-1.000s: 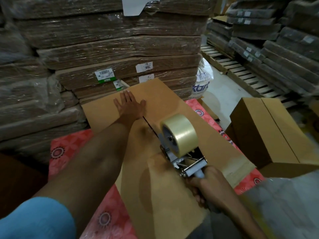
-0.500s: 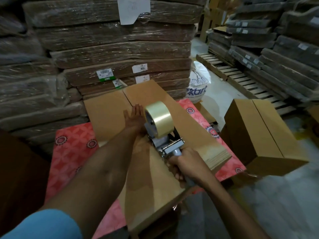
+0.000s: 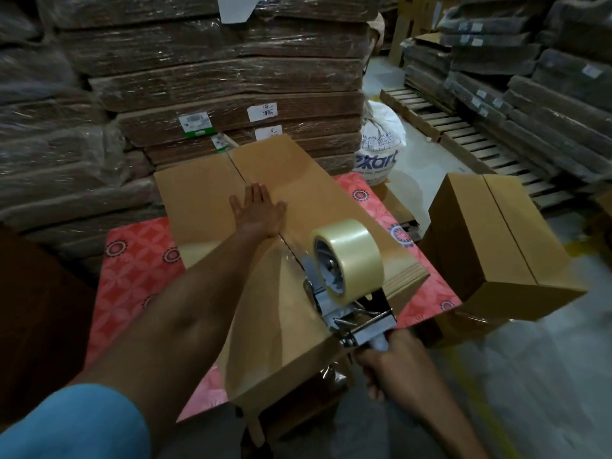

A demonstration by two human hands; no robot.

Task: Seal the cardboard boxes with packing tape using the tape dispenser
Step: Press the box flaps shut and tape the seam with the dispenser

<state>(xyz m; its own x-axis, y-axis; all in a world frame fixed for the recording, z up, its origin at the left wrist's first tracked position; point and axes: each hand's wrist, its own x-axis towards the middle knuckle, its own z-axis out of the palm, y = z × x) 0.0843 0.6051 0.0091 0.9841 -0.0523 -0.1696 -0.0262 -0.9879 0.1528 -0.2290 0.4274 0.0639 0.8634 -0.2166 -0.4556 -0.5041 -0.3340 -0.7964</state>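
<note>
A long brown cardboard box [image 3: 202, 207] lies on a red patterned table, its two top flaps meeting at a centre seam. My left hand [image 3: 260, 210] presses flat on the seam near the middle, fingers spread. My right hand [image 3: 394, 362] grips the handle of the metal tape dispenser [image 3: 347, 299], which carries a roll of clear tape [image 3: 351, 256]. The dispenser sits on the seam at the box's near end. A glossy strip of clear tape [image 3: 286, 251] runs along the seam between my left hand and the dispenser.
A second brown box [image 3: 490, 246] stands on the floor to the right. Shrink-wrapped stacks of flat cardboard [image 3: 215, 77] rise behind the table. A white sack [image 3: 381, 144] and wooden pallets [image 3: 463, 134] lie at the back right. The red table cover [image 3: 139, 260] shows at left.
My right hand has pulled the dispenser back along the seam from beside my left hand to the near end of the box. My left hand stays pressed on the flaps.
</note>
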